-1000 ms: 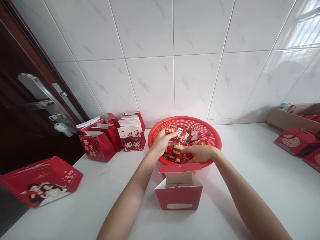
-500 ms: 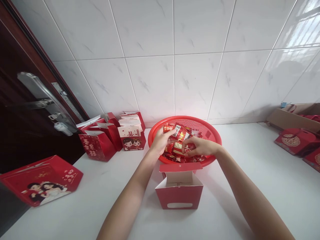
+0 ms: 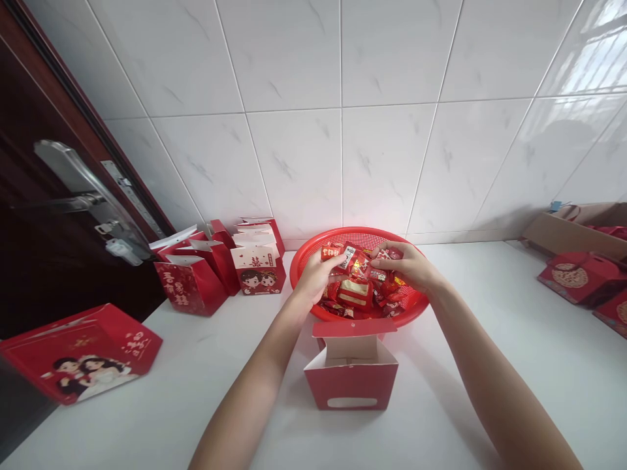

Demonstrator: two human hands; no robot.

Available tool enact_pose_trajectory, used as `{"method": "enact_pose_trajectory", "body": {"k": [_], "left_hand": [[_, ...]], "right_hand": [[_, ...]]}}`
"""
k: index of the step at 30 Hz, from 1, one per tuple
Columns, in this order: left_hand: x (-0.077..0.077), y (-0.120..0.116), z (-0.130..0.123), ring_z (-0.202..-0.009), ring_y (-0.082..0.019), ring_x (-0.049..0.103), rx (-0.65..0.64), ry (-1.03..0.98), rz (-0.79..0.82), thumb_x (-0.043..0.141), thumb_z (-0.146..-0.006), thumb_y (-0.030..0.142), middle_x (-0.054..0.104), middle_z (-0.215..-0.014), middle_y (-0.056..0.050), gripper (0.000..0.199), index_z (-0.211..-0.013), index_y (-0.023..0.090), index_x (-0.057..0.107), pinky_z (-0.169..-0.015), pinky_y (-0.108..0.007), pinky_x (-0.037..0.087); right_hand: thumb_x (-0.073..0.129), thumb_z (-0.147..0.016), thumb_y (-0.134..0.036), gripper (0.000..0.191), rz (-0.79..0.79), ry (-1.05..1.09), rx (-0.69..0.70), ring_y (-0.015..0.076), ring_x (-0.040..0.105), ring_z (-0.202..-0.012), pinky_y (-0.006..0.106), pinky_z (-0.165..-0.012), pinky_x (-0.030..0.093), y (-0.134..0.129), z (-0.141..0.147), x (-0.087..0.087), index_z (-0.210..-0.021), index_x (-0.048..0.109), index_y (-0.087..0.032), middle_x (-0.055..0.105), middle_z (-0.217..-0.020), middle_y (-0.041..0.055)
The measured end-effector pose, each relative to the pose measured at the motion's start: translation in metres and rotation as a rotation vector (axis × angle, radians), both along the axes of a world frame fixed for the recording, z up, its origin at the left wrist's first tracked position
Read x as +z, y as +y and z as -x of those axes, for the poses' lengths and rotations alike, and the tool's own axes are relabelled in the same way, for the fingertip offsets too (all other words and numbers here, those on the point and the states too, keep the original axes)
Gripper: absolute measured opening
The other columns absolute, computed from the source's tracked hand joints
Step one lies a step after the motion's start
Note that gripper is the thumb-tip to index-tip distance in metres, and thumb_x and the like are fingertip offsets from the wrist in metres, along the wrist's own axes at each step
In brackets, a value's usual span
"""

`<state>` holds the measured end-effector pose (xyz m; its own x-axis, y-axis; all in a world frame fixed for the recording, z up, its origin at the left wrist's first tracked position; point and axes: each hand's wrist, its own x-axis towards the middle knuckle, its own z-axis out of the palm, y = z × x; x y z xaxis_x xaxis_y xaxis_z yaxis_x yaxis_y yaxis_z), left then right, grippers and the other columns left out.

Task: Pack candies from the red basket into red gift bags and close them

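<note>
At mid-frame, in the red basket point(image 3: 360, 230), I see glossy red packets point(image 3: 360, 264), some white-panelled with dark lettering; my left grip point(image 3: 315, 277) pinches some, my right grip point(image 3: 410, 266) another.

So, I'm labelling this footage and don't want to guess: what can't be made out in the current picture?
All in the head view:
- Left hand: most fingers are hidden behind the packets it holds.
- Red basket: its lower contents are covered by the upper packets.
- Open red box: the lowest part inside is hidden by its front wall.
- Cardboard box: cut off by the right edge.
</note>
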<state>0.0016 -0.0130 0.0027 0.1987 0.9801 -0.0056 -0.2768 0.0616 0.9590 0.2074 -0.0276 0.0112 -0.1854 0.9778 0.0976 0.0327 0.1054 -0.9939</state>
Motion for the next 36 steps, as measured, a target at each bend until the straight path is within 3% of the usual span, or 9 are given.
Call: {"method": "enact_pose_trajectory", "body": {"k": [4, 11, 18, 22, 26, 36], "left_hand": [[-0.0011, -0.0001, 0.0006, -0.087, -0.022, 0.07, -0.013, 0.008, -0.006, 0.089, -0.062, 0.029, 0.071, -0.09, -0.004, 0.035, -0.085, 0.017, 0.066, -0.071, -0.033, 0.061], [-0.0035, 0.0014, 0.001, -0.091, -0.023, 0.07, -0.015, 0.002, -0.001, 0.087, -0.065, 0.025, 0.071, -0.091, -0.005, 0.03, -0.083, 0.016, 0.065, -0.079, -0.037, 0.062], [-0.0015, 0.0001, 0.0012, -0.085, -0.02, 0.07, -0.017, 0.022, 0.005, 0.087, -0.065, 0.023, 0.073, -0.095, -0.005, 0.03, -0.088, 0.018, 0.068, -0.07, -0.032, 0.061], [0.0017, -0.0026, 0.0011, -0.085, -0.02, 0.07, -0.042, 0.014, -0.026, 0.087, -0.066, 0.025, 0.073, -0.097, -0.005, 0.034, -0.095, 0.017, 0.071, -0.068, -0.031, 0.061], [0.0015, -0.0024, 0.0013, -0.092, -0.022, 0.068, -0.03, 0.004, -0.023, 0.089, -0.064, 0.025, 0.072, -0.102, -0.007, 0.038, -0.096, 0.016, 0.07, -0.069, -0.032, 0.062], [-0.0022, 0.0024, 0.0025, -0.083, -0.017, 0.064, 0.027, -0.073, -0.045, 0.089, -0.061, 0.023, 0.064, -0.085, -0.001, 0.032, -0.081, 0.016, 0.066, -0.074, -0.036, 0.063]], "right_hand": [[0.092, -0.057, -0.037, 0.042, 0.039, 0.08, -0.007, 0.0142, 0.064, -0.065, 0.026, -0.059, 0.051, -0.0007, 0.0026, 0.0004, -0.087, 0.068, -0.018, 0.068, -0.073, -0.0011], [0.084, -0.07, -0.037, 0.032, 0.095, 0.116, -0.047, 0.0167, 0.068, -0.07, 0.024, -0.052, 0.051, 0.0001, 0.0021, -0.0031, -0.088, 0.066, -0.018, 0.07, -0.081, 0.0043], [0.087, -0.064, -0.03, 0.038, 0.077, 0.185, -0.02, 0.0172, 0.067, -0.064, 0.027, -0.051, 0.051, 0.0012, 0.0006, -0.0029, -0.091, 0.064, -0.019, 0.069, -0.075, 0.0014], [0.093, -0.055, -0.031, 0.046, -0.005, 0.217, -0.114, 0.0137, 0.063, -0.055, 0.027, -0.053, 0.05, 0.0012, 0.0013, -0.0017, -0.089, 0.065, -0.018, 0.064, -0.066, -0.0032], [0.092, -0.053, -0.029, 0.042, -0.025, 0.289, -0.185, 0.0124, 0.06, -0.057, 0.027, -0.056, 0.051, 0.0003, 0.0029, 0.0024, -0.084, 0.066, -0.018, 0.062, -0.064, -0.003], [0.09, -0.055, -0.028, 0.038, -0.029, 0.378, -0.172, 0.0129, 0.061, -0.065, 0.027, -0.06, 0.054, 0.0023, 0.004, 0.0026, -0.085, 0.067, -0.02, 0.062, -0.071, -0.0024]]}}
